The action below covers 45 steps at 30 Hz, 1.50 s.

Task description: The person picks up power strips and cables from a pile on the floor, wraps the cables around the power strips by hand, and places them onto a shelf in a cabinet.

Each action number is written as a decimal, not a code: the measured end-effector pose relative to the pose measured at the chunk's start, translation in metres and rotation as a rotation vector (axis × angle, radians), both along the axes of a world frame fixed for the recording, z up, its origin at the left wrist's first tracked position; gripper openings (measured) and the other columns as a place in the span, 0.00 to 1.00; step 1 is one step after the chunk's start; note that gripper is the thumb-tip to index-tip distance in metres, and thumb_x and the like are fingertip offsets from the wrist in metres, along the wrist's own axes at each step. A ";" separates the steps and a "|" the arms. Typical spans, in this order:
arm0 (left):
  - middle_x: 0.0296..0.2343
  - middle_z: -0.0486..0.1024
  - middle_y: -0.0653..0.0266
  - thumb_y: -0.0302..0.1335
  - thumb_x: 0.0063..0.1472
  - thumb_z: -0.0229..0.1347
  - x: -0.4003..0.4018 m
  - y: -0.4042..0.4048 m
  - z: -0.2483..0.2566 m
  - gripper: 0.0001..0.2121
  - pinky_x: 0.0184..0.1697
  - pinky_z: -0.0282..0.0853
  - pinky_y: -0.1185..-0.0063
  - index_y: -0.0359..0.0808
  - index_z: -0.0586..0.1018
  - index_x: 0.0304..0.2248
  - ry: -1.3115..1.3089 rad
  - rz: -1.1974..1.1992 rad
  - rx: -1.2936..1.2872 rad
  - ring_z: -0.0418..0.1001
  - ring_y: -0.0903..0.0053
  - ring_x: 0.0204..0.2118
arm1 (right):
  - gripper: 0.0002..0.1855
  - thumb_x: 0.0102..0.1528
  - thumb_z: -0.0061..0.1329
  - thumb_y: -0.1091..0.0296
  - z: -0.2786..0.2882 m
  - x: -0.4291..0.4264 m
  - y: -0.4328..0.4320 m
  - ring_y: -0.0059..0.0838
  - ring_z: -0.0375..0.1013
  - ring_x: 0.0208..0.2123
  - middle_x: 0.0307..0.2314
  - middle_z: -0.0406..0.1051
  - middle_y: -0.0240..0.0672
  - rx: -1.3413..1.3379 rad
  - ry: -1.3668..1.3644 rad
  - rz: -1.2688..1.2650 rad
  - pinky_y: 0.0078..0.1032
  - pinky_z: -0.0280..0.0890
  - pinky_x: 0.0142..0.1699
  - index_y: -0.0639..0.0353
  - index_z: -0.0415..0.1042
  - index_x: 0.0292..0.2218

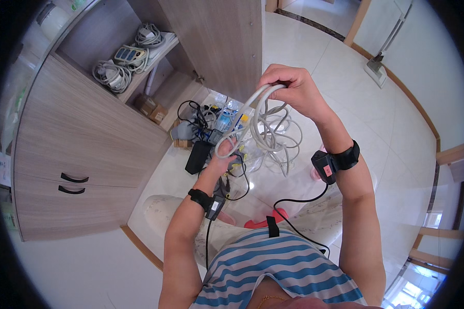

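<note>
My right hand [290, 90] is raised and closed on the upper loops of a tangled white-grey cable [260, 127], which hangs down from it. Lower and to the left, my left hand [225, 154] reaches in behind one loop of this cable; its thumb and fingers are apart, and whether it pinches anything cannot be told. Beneath the hands, a pile on the floor holds a black power adapter [198, 157], black cords [195, 112], a blue-labelled plastic package [223, 121] and more white cable.
An open cabinet door [224, 42] stands behind the pile. On the cabinet shelf [166, 46] lie coiled cables [112, 76] and a power strip [130, 55]. Small cardboard boxes [150, 108] sit below. A red slipper [265, 221] is near my feet; a floor mop [377, 69] leans farther off.
</note>
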<state>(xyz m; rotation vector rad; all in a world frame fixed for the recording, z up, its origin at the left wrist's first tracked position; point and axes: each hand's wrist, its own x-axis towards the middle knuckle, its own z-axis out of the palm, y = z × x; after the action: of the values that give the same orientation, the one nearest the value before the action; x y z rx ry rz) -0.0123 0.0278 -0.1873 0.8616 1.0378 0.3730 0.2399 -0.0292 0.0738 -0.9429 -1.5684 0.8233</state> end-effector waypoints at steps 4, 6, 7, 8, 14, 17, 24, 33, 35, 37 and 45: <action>0.44 0.70 0.70 0.42 0.60 0.49 0.005 -0.006 -0.021 0.18 0.49 0.58 0.69 0.43 0.71 0.46 0.194 -0.093 0.075 0.64 0.77 0.49 | 0.09 0.46 0.52 0.83 0.014 -0.007 -0.001 0.17 0.69 0.30 0.28 0.71 0.29 0.066 0.035 -0.001 0.14 0.63 0.35 0.64 0.77 0.33; 0.35 0.69 0.73 0.39 0.57 0.51 0.011 -0.013 -0.013 0.12 0.37 0.59 0.78 0.44 0.73 0.37 0.136 -0.126 0.116 0.64 0.83 0.38 | 0.10 0.46 0.51 0.84 0.023 -0.009 -0.005 0.17 0.69 0.30 0.27 0.71 0.30 0.074 0.053 0.014 0.14 0.63 0.35 0.65 0.77 0.33; 0.30 0.68 0.75 0.38 0.56 0.53 0.010 -0.014 -0.009 0.09 0.32 0.59 0.83 0.44 0.73 0.33 0.108 -0.138 0.140 0.64 0.86 0.32 | 0.10 0.46 0.50 0.84 0.028 -0.011 -0.007 0.17 0.69 0.30 0.27 0.71 0.30 0.080 0.062 0.028 0.15 0.63 0.35 0.65 0.77 0.33; 0.36 0.70 0.69 0.35 0.54 0.57 0.005 -0.003 -0.025 0.16 0.33 0.64 0.81 0.38 0.73 0.41 -0.010 -0.268 0.143 0.67 0.82 0.34 | 0.10 0.46 0.50 0.84 0.032 -0.014 -0.009 0.18 0.70 0.31 0.27 0.71 0.30 0.080 0.060 0.030 0.15 0.64 0.36 0.65 0.77 0.32; 0.48 0.65 0.58 0.35 0.57 0.57 0.023 -0.025 -0.020 0.28 0.49 0.65 0.79 0.33 0.63 0.53 0.038 -0.483 0.636 0.67 0.73 0.47 | 0.10 0.45 0.50 0.84 0.051 -0.020 -0.028 0.19 0.71 0.31 0.27 0.71 0.32 0.079 0.045 0.047 0.15 0.65 0.36 0.66 0.77 0.32; 0.44 0.69 0.59 0.35 0.59 0.55 0.020 -0.017 -0.065 0.25 0.44 0.66 0.79 0.31 0.64 0.52 0.034 -0.635 0.672 0.69 0.76 0.42 | 0.10 0.45 0.49 0.85 0.061 -0.030 -0.032 0.19 0.71 0.31 0.27 0.71 0.32 0.090 0.051 0.097 0.15 0.65 0.36 0.66 0.77 0.32; 0.34 0.73 0.63 0.38 0.65 0.46 0.022 -0.007 -0.056 0.18 0.37 0.67 0.81 0.31 0.71 0.45 0.183 -0.518 0.572 0.71 0.78 0.35 | 0.12 0.43 0.48 0.87 0.052 -0.011 -0.047 0.19 0.71 0.31 0.28 0.71 0.32 0.136 0.046 -0.027 0.15 0.66 0.36 0.65 0.77 0.31; 0.27 0.78 0.58 0.33 0.66 0.43 -0.006 0.014 0.077 0.15 0.27 0.69 0.82 0.31 0.73 0.44 0.070 0.056 0.688 0.74 0.80 0.21 | 0.09 0.44 0.52 0.83 0.014 0.002 -0.051 0.18 0.66 0.30 0.28 0.69 0.32 0.015 0.091 -0.004 0.14 0.60 0.33 0.64 0.76 0.30; 0.24 0.77 0.61 0.33 0.66 0.43 -0.008 0.018 0.101 0.15 0.26 0.67 0.84 0.32 0.73 0.44 -0.013 0.160 0.667 0.74 0.81 0.21 | 0.09 0.44 0.52 0.83 0.000 0.003 -0.049 0.18 0.66 0.29 0.28 0.69 0.32 -0.035 0.104 0.030 0.14 0.60 0.33 0.63 0.76 0.30; 0.20 0.74 0.65 0.33 0.66 0.44 -0.013 0.019 0.126 0.14 0.23 0.63 0.85 0.32 0.74 0.42 0.010 0.218 0.715 0.70 0.84 0.19 | 0.08 0.45 0.53 0.82 -0.016 0.003 -0.045 0.17 0.67 0.31 0.29 0.70 0.30 -0.062 0.049 0.064 0.14 0.61 0.35 0.62 0.76 0.31; 0.14 0.59 0.78 0.30 0.64 0.46 -0.010 0.025 0.211 0.10 0.20 0.50 0.88 0.34 0.77 0.36 0.049 0.270 0.947 0.54 0.92 0.17 | 0.14 0.44 0.56 0.81 -0.096 -0.008 -0.029 0.22 0.70 0.34 0.31 0.71 0.31 -0.091 -0.085 0.109 0.19 0.65 0.39 0.60 0.76 0.35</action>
<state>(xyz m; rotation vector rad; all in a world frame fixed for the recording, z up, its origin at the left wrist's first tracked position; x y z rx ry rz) -0.0227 0.0524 0.0232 1.5726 1.0142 1.1278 0.2321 -0.0579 -0.0221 -0.9746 -1.6791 0.9484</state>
